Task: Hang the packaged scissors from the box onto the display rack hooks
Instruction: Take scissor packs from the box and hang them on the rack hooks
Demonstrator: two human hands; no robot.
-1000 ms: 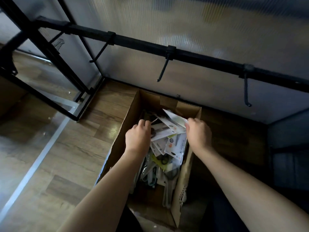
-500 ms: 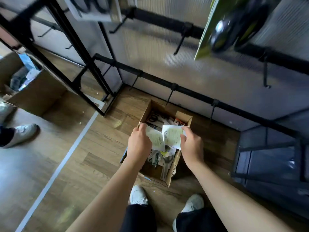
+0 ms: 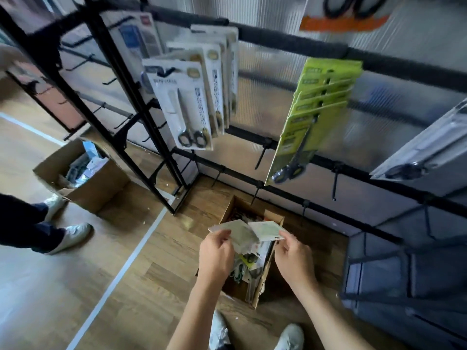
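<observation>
- Lifted since 0.5 s ago: both packs up out of box (image 3: 262, 291), view tilted up to show loaded rack (image 3: 290, 46).
- Left hand (image 3: 217, 253) pinching left pack (image 3: 237, 233) by its near edge; fingers curled round it.
- Right hand (image 3: 293, 258) pinching right pack (image 3: 265, 229) at its corner, thumb and fingertips closed on the card.
- Held flat and fanned apart, overlapping at centre, probably to sort by type before picking a hook.
- Hovering above box, well below white packs (image 3: 187, 104) and green packs (image 3: 310, 117).
- Bare hooks (image 3: 334, 183) on lower bar: likely free targets.
- More stock left in box; task far from done.
- Second box (image 3: 83, 178) at left, beside another person's feet (image 3: 73, 236).
</observation>
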